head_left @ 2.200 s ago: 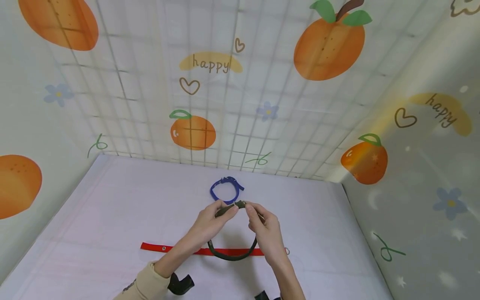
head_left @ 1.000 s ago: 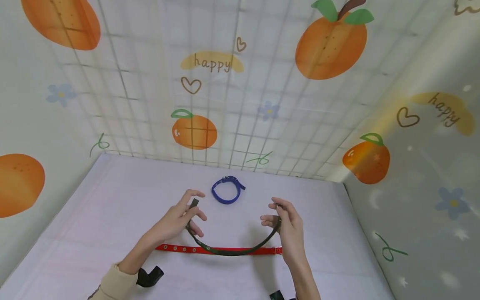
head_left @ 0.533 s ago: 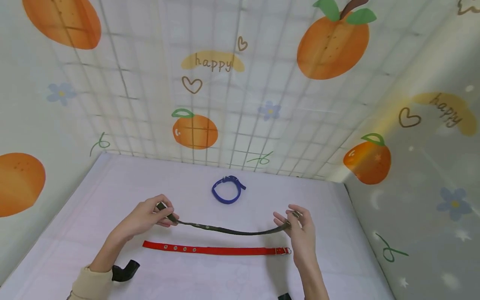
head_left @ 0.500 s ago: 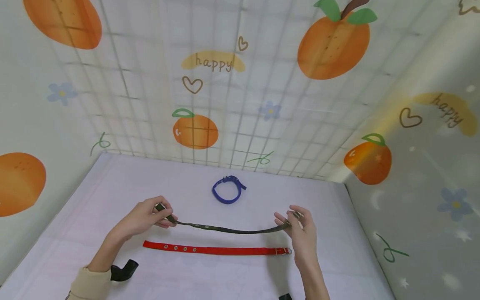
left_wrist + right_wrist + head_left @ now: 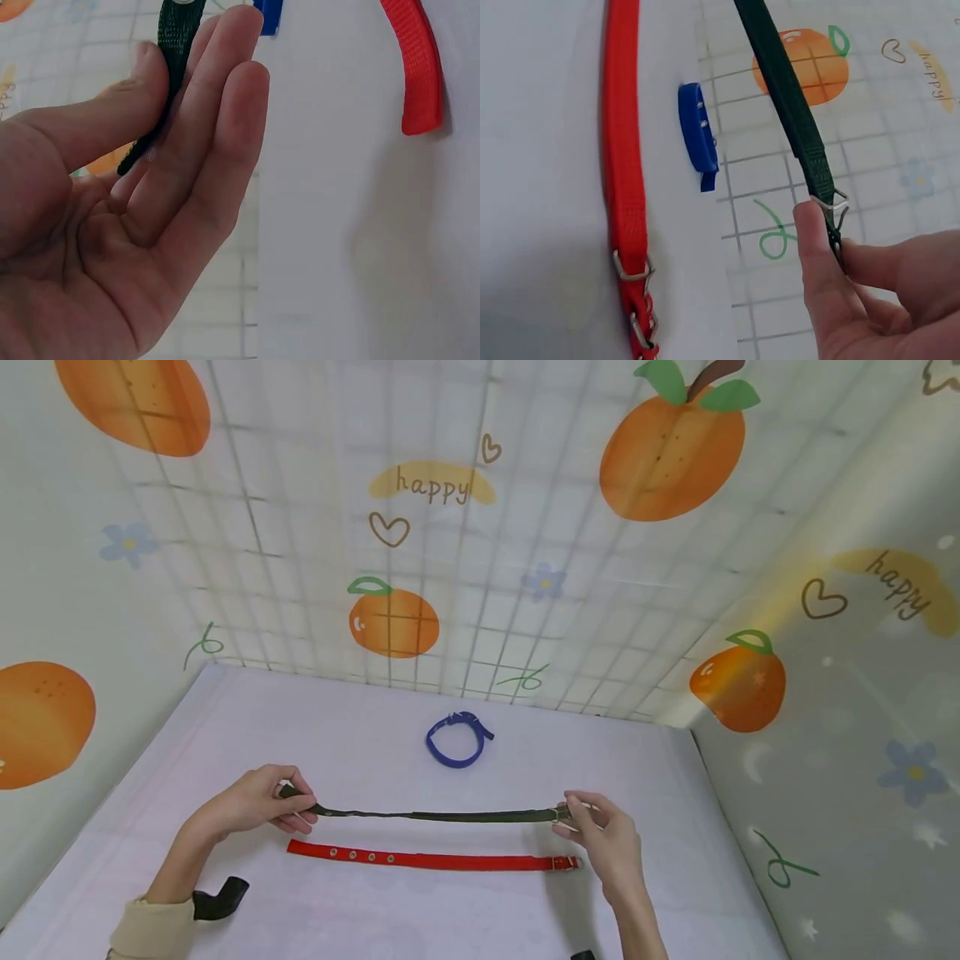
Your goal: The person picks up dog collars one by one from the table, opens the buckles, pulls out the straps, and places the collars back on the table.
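A dark green pet collar (image 5: 480,817) is stretched nearly straight above the table, unbuckled. My left hand (image 5: 262,800) pinches its plain end between thumb and fingers; in the left wrist view the green webbing (image 5: 180,45) shows a metal eyelet. At the other end, my right hand (image 5: 606,839) pinches the collar beside its metal buckle (image 5: 831,204). Just nearer to me, a red collar (image 5: 450,862) lies flat and open, eyelets at the left and buckle at the right. A blue collar (image 5: 430,745), buckled into a loop, lies farther back.
The white-covered table (image 5: 360,910) meets a printed curtain (image 5: 465,552) at the back and sides. A black curved piece (image 5: 221,899) shows beside the left wrist, and another black piece (image 5: 582,955) is partly visible at the bottom edge near the right forearm.
The green collar went from a closed curve, its ends together, to a straight line as my hands drew apart and lowered slightly. The red and blue collars stay in place.
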`<state>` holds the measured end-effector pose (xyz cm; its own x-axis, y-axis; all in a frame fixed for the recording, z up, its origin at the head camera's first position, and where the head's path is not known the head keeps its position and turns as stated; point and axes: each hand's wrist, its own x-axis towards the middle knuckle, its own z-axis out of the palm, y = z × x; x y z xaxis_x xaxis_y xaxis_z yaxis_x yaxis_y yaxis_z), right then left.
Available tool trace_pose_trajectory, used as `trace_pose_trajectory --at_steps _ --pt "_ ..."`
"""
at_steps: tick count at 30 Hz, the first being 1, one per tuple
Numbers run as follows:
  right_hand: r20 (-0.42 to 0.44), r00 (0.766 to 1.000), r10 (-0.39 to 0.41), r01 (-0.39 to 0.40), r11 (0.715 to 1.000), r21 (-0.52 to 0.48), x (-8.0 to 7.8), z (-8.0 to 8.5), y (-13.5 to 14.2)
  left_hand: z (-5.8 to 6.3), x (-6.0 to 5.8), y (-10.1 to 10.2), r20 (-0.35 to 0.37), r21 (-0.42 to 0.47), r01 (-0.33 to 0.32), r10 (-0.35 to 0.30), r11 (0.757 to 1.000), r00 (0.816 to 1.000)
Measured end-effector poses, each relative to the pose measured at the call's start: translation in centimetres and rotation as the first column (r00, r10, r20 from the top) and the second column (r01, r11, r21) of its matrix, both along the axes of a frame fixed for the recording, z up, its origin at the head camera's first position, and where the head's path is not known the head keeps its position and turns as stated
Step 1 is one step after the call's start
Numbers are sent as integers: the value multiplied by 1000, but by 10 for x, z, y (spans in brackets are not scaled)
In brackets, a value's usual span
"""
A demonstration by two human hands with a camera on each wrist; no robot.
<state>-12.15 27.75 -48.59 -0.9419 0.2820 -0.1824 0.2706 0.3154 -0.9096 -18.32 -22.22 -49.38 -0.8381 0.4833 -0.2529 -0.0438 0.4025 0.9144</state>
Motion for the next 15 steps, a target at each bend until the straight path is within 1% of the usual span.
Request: trace_pose_trajectory --at_steps 4,7,10,12,15 --pt "37 999 -13 12 999 42 2 -5 6 -1 2 -5 18 -5 30 -30 1000 999" --pt "58 998 -30 25 996 86 4 -8 10 -2 5 -6 46 -10 74 -73 997 996" --pt "65 997 -30 21 991 129 4 -10 14 -3 7 -6 72 -20 111 -109 994 991" --pt "68 997 -23 11 987 162 4 -11 15 -4 7 -5 79 -42 112 -109 993 991" --pt "78 997 -11 -8 973 231 4 -14 17 -5 8 -3 67 -106 103 -96 989 993"
